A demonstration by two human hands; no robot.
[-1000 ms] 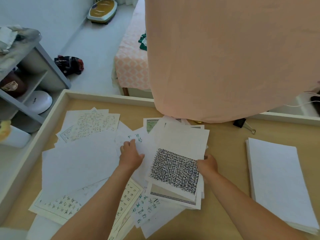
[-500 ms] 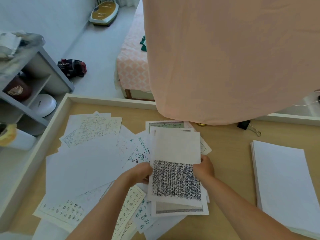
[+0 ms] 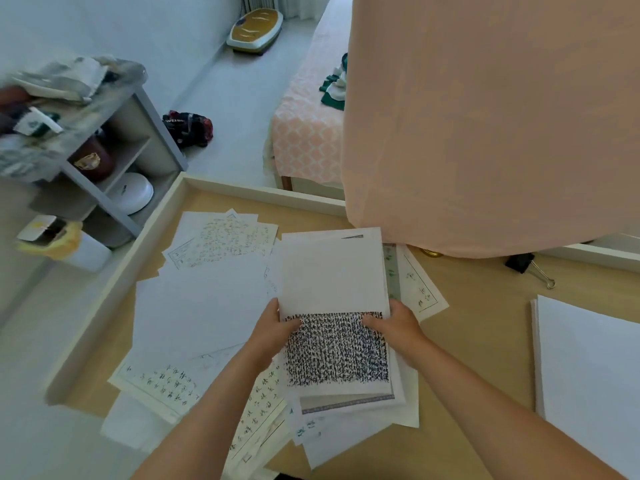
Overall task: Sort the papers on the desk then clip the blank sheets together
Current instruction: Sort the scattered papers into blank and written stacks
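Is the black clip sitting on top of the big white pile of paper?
No, the black clip lies on the bare desk, apart from the white pile.

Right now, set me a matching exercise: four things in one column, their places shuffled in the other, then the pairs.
1. binder clip
2. blank stack
3. inked sheet
4. dark bag

A. gripped by the left hand and the right hand
B. on the floor by the shelf
C. flat on the desk's right side
D. on the desk near the pink cloth

Pairs: 1-D, 2-C, 3-A, 4-B
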